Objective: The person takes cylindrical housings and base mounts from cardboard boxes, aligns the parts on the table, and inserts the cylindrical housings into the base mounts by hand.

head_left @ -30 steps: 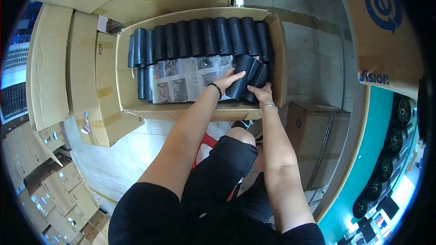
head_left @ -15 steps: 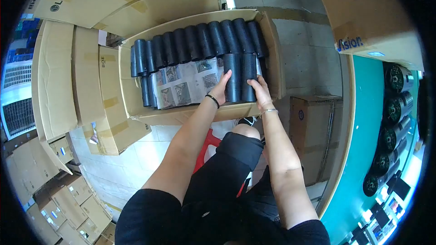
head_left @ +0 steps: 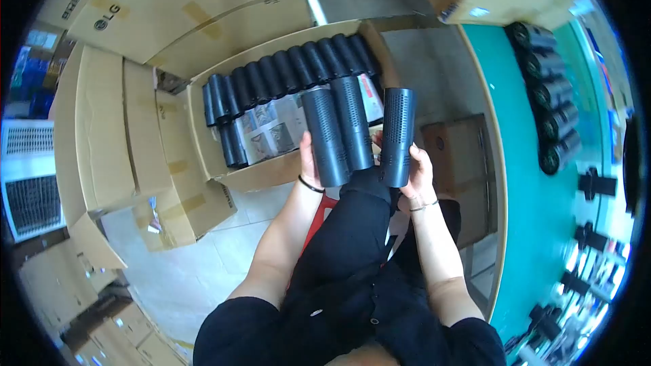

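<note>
My left hand (head_left: 310, 161) is wrapped against the side of a black cylindrical housing with a perforated wall (head_left: 325, 139). A second black housing (head_left: 352, 125) leans close beside it, its lower part near the fingers. My right hand (head_left: 418, 173) grips a third black housing (head_left: 399, 137) around its lower end. All three are tilted upright above the near right edge of an open cardboard box (head_left: 271, 171). Inside the box, a row of similar black housings (head_left: 285, 71) lines the far side, with several more at the left end. Most of my fingers are hidden behind the housings.
Clear plastic bags of small parts (head_left: 271, 129) lie in the box. To the right, a green-topped table (head_left: 498, 95) carries several black cylinders (head_left: 559, 122). Large cartons (head_left: 196, 7) stand behind and at left. A closed carton (head_left: 461, 163) sits under the table.
Two housings seen low over the box are now raised closer to me, and a third has joined them in my hands. The view has turned, showing more of the green table.
</note>
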`<act>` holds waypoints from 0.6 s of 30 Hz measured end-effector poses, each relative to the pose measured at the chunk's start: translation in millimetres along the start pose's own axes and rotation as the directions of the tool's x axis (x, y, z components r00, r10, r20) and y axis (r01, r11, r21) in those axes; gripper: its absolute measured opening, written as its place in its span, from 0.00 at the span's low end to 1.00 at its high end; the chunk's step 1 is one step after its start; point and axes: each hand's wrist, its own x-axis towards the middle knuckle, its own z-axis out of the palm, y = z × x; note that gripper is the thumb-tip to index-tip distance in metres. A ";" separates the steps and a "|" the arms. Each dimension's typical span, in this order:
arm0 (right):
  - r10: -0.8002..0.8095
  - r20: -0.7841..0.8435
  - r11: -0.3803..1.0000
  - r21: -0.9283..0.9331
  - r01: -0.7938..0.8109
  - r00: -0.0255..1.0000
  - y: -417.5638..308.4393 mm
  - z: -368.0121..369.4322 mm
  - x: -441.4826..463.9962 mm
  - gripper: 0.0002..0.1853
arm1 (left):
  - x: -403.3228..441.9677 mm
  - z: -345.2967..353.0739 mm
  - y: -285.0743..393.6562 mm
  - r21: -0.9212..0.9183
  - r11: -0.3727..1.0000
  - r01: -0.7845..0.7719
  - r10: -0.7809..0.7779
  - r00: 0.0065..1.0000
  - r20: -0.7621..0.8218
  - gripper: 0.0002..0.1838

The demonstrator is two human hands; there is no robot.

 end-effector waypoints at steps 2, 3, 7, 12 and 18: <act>-0.048 -0.011 0.997 0.056 0.048 0.999 -1.4 16.3 -26.0 0.34 | -18.9 33.2 -8.3 -0.065 0.997 0.044 -0.038 0.994 0.101 0.53; -0.037 -0.002 0.996 0.081 0.037 0.999 -2.7 17.2 -38.0 0.35 | -26.1 39.6 -12.2 -0.084 0.994 0.074 -0.060 0.986 0.154 0.55; -0.083 -0.049 0.991 0.106 0.087 0.995 0.5 29.7 -79.5 0.35 | -56.7 65.8 -25.8 -0.007 0.994 0.112 -0.108 0.970 0.218 0.57; -0.267 -0.037 0.949 -0.186 0.256 0.963 2.8 45.7 -120.3 0.34 | -84.7 86.1 -31.1 -0.028 0.984 0.176 -0.161 0.946 0.282 0.59; -0.528 0.011 0.629 -0.666 0.400 0.849 -14.3 83.6 -165.9 0.43 | -96.1 103.7 -34.6 -0.007 0.979 0.205 -0.189 0.912 0.364 0.60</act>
